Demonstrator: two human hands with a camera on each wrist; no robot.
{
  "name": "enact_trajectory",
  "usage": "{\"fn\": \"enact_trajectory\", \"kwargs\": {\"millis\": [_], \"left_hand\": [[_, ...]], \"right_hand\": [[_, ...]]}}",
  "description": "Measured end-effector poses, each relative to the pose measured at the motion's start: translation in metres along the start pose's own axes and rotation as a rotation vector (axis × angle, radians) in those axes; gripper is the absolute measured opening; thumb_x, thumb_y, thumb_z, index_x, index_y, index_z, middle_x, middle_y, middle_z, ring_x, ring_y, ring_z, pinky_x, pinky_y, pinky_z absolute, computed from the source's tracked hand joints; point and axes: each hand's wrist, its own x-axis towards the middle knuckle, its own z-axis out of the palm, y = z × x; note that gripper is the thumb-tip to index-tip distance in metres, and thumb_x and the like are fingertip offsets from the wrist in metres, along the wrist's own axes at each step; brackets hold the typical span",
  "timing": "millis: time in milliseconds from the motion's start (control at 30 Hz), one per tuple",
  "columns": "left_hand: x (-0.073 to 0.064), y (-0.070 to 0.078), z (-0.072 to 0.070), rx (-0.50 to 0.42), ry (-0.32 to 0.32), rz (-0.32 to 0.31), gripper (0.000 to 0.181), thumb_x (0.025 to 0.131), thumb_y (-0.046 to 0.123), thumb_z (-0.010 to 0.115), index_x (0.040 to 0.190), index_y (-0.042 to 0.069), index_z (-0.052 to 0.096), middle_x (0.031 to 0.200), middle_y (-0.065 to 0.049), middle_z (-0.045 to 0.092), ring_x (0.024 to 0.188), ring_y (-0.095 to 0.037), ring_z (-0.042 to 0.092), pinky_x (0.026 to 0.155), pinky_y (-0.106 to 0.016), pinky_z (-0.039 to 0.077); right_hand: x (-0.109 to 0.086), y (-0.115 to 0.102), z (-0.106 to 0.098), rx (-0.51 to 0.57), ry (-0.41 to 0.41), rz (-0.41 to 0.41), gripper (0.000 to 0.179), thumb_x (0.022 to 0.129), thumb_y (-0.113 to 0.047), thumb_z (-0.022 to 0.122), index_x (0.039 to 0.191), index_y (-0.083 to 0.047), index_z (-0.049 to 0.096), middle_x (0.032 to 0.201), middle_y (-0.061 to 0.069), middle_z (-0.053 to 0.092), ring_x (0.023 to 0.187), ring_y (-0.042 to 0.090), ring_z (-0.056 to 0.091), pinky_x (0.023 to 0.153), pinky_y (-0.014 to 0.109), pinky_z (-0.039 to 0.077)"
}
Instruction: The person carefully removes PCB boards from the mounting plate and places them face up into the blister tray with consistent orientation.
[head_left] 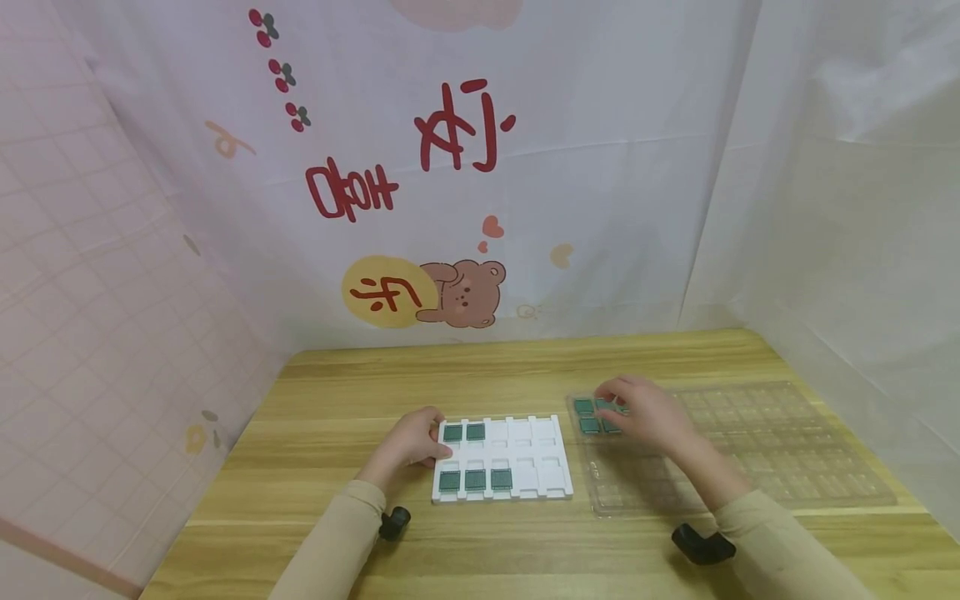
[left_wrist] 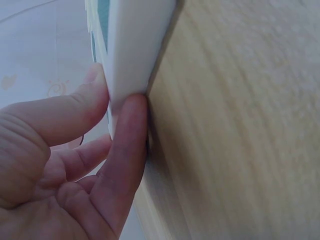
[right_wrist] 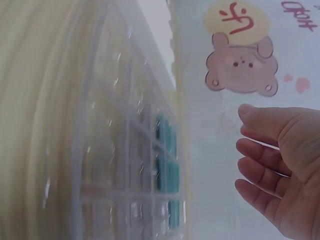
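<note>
My left hand [head_left: 408, 439] grips the left edge of a white tray [head_left: 508, 457], thumb at the upper face and a finger [left_wrist: 127, 125] along its outer side, low by the wood. Green square chips sit in the tray's left pockets: two in the far row, such as this chip [head_left: 476, 432], and three in the near row. Over the far left part of a clear plastic tray [head_left: 637, 483] hovers my right hand [head_left: 651, 414], fingers loosely bent, with nothing between thumb and fingertips in the right wrist view. Several green chips [head_left: 589, 425] lie beneath it, partly hidden by the hand.
The clear tray extends far to the right across the wooden table [head_left: 360, 567], its other pockets see-through. White printed cloth [head_left: 600, 208] hangs behind the table, and more cloth stands at both sides. Black wrist mounts [head_left: 702, 546] hang under both forearms.
</note>
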Motion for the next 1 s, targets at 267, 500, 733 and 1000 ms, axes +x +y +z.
{"fn": "enact_trajectory", "kwargs": {"millis": [267, 500, 733, 1000], "left_hand": [[0.0, 0.001, 0.0, -0.003, -0.006, -0.006, 0.061, 0.08, -0.003, 0.08, 0.132, -0.011, 0.05, 0.079, -0.01, 0.051, 0.059, -0.019, 0.059, 0.057, -0.03, 0.058], [0.0, 0.002, 0.0, -0.014, 0.0, -0.008, 0.061, 0.079, -0.004, 0.08, 0.131, -0.011, 0.05, 0.079, -0.011, 0.052, 0.06, -0.02, 0.06, 0.057, -0.03, 0.059], [-0.001, 0.002, 0.0, -0.001, 0.004, -0.007, 0.061, 0.079, -0.003, 0.081, 0.131, -0.011, 0.05, 0.079, -0.011, 0.051, 0.06, -0.019, 0.059, 0.057, -0.031, 0.058], [-0.001, 0.002, -0.001, 0.008, 0.004, -0.004, 0.061, 0.078, -0.003, 0.081, 0.131, -0.011, 0.051, 0.078, -0.01, 0.051, 0.059, -0.019, 0.058, 0.056, -0.03, 0.058]], "right_hand": [[0.004, -0.02, 0.0, 0.044, 0.087, -0.093, 0.025, 0.084, -0.015, 0.081, 0.107, -0.01, 0.071, 0.101, 0.004, 0.068, 0.086, 0.022, 0.063, 0.072, 0.038, 0.055], [0.008, -0.037, -0.002, 0.03, 0.186, -0.246, 0.026, 0.079, -0.015, 0.084, 0.102, -0.012, 0.072, 0.097, 0.001, 0.068, 0.09, 0.021, 0.062, 0.077, 0.04, 0.055], [0.011, -0.055, 0.003, 0.002, 0.208, -0.35, 0.029, 0.077, -0.02, 0.086, 0.101, -0.012, 0.072, 0.098, -0.002, 0.067, 0.095, 0.023, 0.06, 0.081, 0.04, 0.053], [0.015, -0.074, 0.018, 0.005, 0.177, -0.413, 0.028, 0.077, -0.021, 0.086, 0.1, -0.013, 0.073, 0.098, -0.004, 0.068, 0.096, 0.021, 0.06, 0.085, 0.04, 0.05]]}}
